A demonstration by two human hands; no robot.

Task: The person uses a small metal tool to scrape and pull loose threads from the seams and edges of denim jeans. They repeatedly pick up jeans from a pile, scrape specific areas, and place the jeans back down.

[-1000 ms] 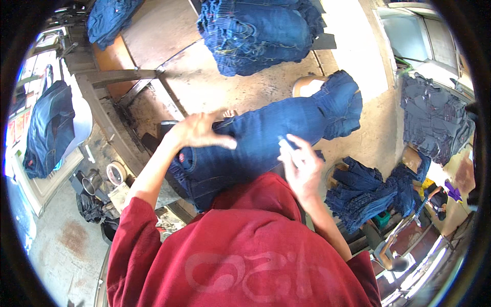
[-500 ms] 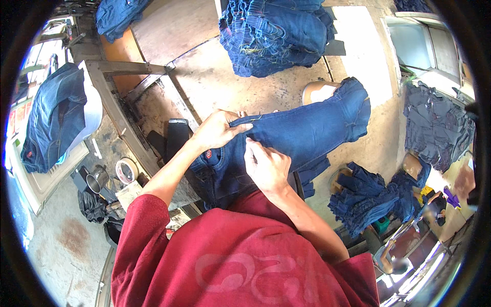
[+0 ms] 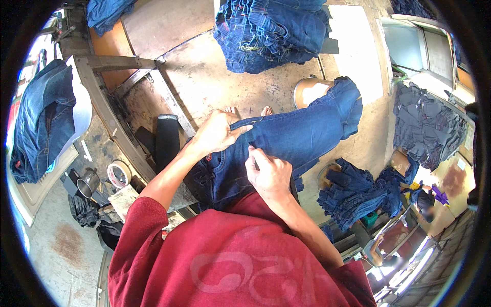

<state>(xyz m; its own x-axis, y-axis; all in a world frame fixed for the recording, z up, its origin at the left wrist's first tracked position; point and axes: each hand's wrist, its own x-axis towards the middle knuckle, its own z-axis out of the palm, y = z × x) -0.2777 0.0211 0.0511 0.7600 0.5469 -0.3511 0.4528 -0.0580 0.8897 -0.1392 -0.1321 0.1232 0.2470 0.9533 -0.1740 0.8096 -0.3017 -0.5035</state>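
Observation:
A pair of dark blue jeans (image 3: pixel 302 125) lies sideways in front of me, one leg stretching to the right. My left hand (image 3: pixel 219 132) is closed on the upper edge of the denim, thumb on top. Just below and to its right, my right hand (image 3: pixel 269 171) is curled with thumb and forefinger together against the jeans. A tiny dark tip shows at those fingers; what they hold is too small to make out. The waist part of the jeans hangs near my body, and a small red patch shows beside my left wrist.
A tall pile of jeans (image 3: pixel 271 36) stands ahead. More denim (image 3: pixel 353 197) is heaped at the right, near dark grey garments (image 3: pixel 429 123). On the left are a wooden frame (image 3: pixel 117 62), folded jeans (image 3: pixel 43 120), a tape roll (image 3: pixel 119 174) and a metal cup (image 3: pixel 89 184). Another person sits at lower right.
The whole view has shifted slightly, and toes now show beyond the jeans. My left hand keeps its grip on the edge; my right hand stays close to the same spot on the denim.

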